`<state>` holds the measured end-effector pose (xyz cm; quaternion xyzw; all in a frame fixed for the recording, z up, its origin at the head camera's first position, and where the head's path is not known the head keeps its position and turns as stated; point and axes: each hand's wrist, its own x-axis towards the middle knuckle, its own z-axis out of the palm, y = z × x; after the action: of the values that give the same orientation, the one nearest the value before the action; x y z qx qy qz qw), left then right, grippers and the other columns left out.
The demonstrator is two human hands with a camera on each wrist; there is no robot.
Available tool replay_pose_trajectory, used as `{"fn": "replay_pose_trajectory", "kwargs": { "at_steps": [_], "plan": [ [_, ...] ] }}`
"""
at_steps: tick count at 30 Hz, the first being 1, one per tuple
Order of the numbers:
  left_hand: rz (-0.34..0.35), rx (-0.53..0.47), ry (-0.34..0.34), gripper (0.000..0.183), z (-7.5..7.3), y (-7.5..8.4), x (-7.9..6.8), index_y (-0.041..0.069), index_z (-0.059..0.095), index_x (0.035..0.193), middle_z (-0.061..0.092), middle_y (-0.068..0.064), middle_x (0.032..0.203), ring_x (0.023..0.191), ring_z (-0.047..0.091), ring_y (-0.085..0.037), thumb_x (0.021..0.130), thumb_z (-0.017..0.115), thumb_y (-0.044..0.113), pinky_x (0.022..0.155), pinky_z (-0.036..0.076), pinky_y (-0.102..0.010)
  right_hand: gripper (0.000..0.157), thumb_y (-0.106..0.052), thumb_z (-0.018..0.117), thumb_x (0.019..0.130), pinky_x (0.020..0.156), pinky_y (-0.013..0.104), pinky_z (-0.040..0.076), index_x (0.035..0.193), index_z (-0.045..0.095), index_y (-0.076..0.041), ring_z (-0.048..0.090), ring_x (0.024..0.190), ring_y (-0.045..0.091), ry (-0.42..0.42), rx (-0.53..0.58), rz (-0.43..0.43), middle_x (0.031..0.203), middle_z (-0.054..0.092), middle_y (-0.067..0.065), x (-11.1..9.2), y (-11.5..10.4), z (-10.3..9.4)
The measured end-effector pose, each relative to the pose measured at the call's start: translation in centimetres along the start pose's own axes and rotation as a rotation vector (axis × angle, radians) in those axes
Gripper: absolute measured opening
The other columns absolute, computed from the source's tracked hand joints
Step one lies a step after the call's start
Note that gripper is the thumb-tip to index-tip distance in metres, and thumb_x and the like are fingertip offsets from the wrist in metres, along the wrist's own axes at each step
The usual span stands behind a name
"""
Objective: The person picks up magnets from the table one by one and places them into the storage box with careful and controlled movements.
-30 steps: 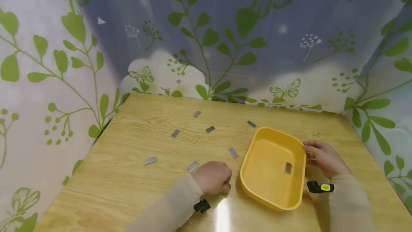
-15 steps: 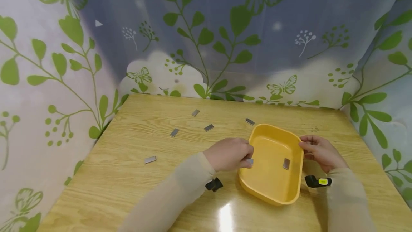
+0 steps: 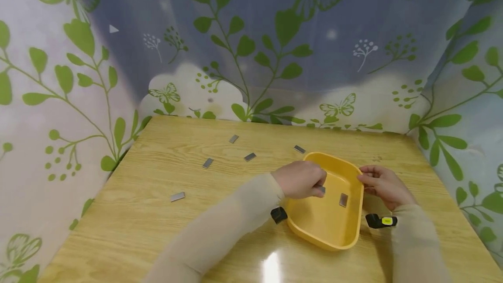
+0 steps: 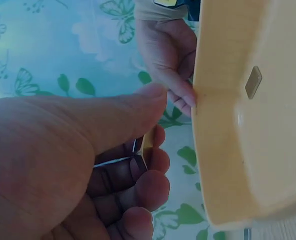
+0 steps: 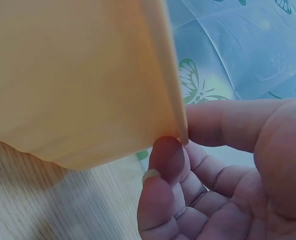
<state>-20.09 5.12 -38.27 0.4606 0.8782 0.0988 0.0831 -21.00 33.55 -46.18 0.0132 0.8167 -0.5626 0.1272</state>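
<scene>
My left hand (image 3: 300, 180) is over the left part of a yellow plastic tray (image 3: 355, 226). Between its thumb and fingers it pinches a small flat silver rectangular piece (image 4: 147, 147), partly hidden by the fingertips. A similar rectangular piece (image 3: 343, 200) lies on the tray's floor toward the right. My right hand (image 3: 387, 185) grips the tray's right rim, thumb and fingers on opposite sides of the wall (image 5: 170, 90). The left wrist view shows the thumb (image 4: 132, 112) level with the tray's wall, a short way from it.
Several like pieces lie scattered on the wooden table (image 3: 129, 226): one (image 3: 300, 149) just behind the tray, another (image 3: 177, 196) far left, others toward the back. A patterned cloth (image 3: 235, 56) hangs around the back and sides. My left sleeve (image 3: 232, 222) covers part of the table.
My left hand has risen from the table left of the tray and moved right, over the tray, with the silver piece in its fingers. The right hand keeps its grip on the rim.
</scene>
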Motion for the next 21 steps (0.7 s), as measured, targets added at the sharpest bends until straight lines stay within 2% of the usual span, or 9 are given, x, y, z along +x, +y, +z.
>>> {"fn": "replay_pose_trajectory", "kwargs": {
  "at_steps": [5, 13, 17, 21],
  "plan": [
    [-0.042, 0.011, -0.032, 0.023, 0.1, 0.3, 1.9, 0.017, 0.056, 0.078, 0.056, 0.008, 0.073, 0.062, 0.047, -0.004, 0.092, 0.065, 0.033, 0.060, 0.039, -0.016, 0.056, -0.022, 0.056, 0.099, 0.076, 0.030, 0.053, 0.136, 0.033, 0.013, 0.058, 0.085, 0.009, 0.006, -0.003, 0.008, 0.105, 0.053, 0.004, 0.1, 0.1, -0.1],
    [-0.101, 0.029, -0.009, 0.027, 0.0, 1.3, 4.9, 0.018, 0.056, 0.075, 0.055, 0.007, 0.070, 0.059, 0.047, -0.004, 0.093, 0.063, 0.037, 0.057, 0.039, -0.018, 0.053, -0.021, 0.056, 0.099, 0.073, 0.030, 0.053, 0.134, 0.035, 0.012, 0.058, 0.083, 0.008, 0.006, 0.007, 0.003, 0.103, 0.054, 0.002, 0.2, -0.1, -0.1],
    [-0.175, 0.028, -0.013, 0.024, 0.5, 1.8, 6.4, 0.019, 0.059, 0.079, 0.057, 0.008, 0.073, 0.063, 0.052, -0.004, 0.093, 0.062, 0.039, 0.057, 0.042, -0.019, 0.053, -0.021, 0.057, 0.098, 0.073, 0.029, 0.053, 0.134, 0.035, 0.012, 0.058, 0.084, 0.008, 0.005, 0.014, 0.003, 0.104, 0.053, 0.002, 0.2, -0.1, 0.0],
    [-0.277, 0.043, -0.017, 0.019, 1.5, 1.8, 7.8, 0.021, 0.062, 0.097, 0.060, 0.010, 0.089, 0.077, 0.055, -0.004, 0.094, 0.061, 0.040, 0.066, 0.044, -0.019, 0.053, -0.021, 0.056, 0.099, 0.074, 0.029, 0.053, 0.134, 0.034, 0.013, 0.059, 0.085, 0.008, -0.001, 0.023, 0.001, 0.106, 0.054, 0.003, 0.1, -0.1, 0.1]
  ]
}}
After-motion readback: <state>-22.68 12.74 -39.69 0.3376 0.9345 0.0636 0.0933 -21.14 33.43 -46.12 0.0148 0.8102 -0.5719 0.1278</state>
